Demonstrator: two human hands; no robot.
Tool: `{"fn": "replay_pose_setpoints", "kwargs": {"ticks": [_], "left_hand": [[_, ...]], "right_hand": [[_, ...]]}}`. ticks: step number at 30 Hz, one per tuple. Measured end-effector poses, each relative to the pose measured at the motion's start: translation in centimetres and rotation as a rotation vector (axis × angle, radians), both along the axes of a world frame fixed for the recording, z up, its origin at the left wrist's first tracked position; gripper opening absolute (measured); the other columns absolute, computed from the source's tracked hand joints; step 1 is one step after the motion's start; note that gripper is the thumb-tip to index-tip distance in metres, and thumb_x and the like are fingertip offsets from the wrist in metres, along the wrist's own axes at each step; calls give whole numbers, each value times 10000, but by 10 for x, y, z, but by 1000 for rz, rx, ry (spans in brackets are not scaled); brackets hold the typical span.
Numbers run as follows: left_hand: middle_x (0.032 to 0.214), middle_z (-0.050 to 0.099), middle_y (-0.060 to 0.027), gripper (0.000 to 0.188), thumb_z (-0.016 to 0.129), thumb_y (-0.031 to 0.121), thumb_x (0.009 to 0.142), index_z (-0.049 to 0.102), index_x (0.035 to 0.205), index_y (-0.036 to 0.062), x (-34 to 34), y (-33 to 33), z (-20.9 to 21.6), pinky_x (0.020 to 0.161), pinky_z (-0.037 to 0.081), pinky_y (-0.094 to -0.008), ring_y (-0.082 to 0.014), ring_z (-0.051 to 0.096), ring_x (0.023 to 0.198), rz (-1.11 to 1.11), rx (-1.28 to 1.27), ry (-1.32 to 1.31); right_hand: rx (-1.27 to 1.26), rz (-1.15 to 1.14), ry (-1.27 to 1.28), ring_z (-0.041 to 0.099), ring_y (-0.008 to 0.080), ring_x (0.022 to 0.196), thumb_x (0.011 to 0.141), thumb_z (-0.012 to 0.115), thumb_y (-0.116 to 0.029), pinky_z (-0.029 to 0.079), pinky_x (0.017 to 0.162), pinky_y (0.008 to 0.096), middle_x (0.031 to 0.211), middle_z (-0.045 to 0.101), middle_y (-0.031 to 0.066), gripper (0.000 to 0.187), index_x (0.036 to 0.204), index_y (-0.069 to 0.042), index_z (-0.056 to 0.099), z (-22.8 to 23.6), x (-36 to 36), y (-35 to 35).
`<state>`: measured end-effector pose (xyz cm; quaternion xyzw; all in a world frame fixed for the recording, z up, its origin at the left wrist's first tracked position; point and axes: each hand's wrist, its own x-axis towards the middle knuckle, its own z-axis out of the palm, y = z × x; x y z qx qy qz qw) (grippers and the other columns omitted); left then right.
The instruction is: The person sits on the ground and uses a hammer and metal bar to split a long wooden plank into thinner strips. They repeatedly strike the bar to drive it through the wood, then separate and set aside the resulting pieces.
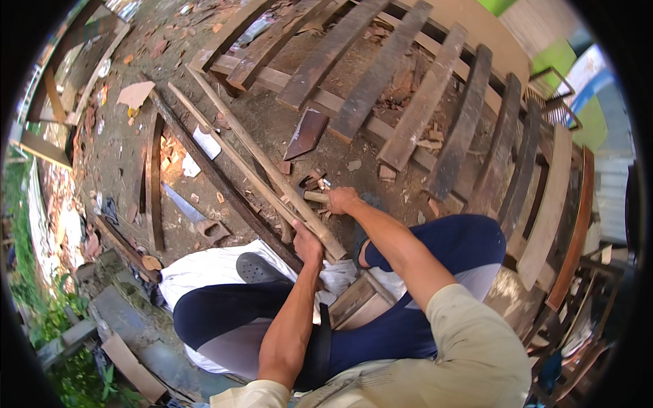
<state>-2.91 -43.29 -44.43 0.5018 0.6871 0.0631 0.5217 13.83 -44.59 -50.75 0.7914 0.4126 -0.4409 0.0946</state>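
My left hand (307,243) is closed around the near end of a thin wooden strip (241,163). Alongside it, a thicker wooden pole (272,173) slants away to the far left, its near end between my knees. Just beyond the pole, my right hand (342,200) is closed on a short, light wooden piece (316,197). Whether that is a tool handle I cannot tell. A small white thing (326,183) sticks out by its fingers. Left of the strip lies a long dark wooden bar (218,180).
A handsaw (183,204) lies on the ground at left. A large slatted wooden frame (415,102) fills the far right. A dark wood offcut (307,134) lies before it. White cloth (197,272) spreads under my legs, near a wooden block (355,302).
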Motion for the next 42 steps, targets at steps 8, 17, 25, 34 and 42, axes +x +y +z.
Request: {"fn": "replay_pose_setpoints", "kwargs": {"ticks": [8, 17, 25, 34, 42], "left_hand": [[1236, 599, -236, 921, 318, 720, 941, 529, 1297, -103, 35, 13, 54, 958, 462, -417, -338, 613, 1073, 165, -95, -455], [1251, 586, -170, 755, 422, 667, 938, 454, 1346, 32, 86, -30, 118, 977, 472, -473, -322, 597, 1122, 196, -338, -745], [1330, 527, -197, 967, 619, 676, 832, 401, 1375, -94, 99, -89, 90, 961, 494, -454, -338, 592, 1129, 300, -376, -630], [1366, 515, -176, 1055, 571, 775, 789, 433, 1375, -92, 124, -149, 82, 970, 486, -444, -334, 576, 1145, 134, -426, -333], [1317, 548, -231, 1016, 550, 754, 814, 482, 1311, -130, 146, -240, 63, 916, 526, -456, -363, 603, 1106, -85, -412, -167]], "right_hand": [[-25, -202, 4, 690, 299, 994, 772, 640, -241, 543, 799, 419, 1057, 716, 154, 353, 1047, -45, 740, 113, 20, -44], [193, -566, 68, 580, 225, 521, 808, 702, -292, 472, 488, 394, 640, 618, 113, 314, 736, 12, 670, 217, 30, -136], [369, -1256, 314, 430, 129, 462, 901, 680, -278, 348, 409, 300, 566, 494, 26, 338, 679, -51, 566, 215, 1, -222], [496, -1898, 558, 444, 132, 474, 954, 575, -272, 338, 415, 283, 554, 462, 2, 255, 769, -101, 541, 136, -5, -360], [734, -2625, 395, 470, 148, 494, 950, 553, -185, 343, 408, 283, 629, 475, 52, 121, 895, -78, 538, 77, -41, -519]]}}
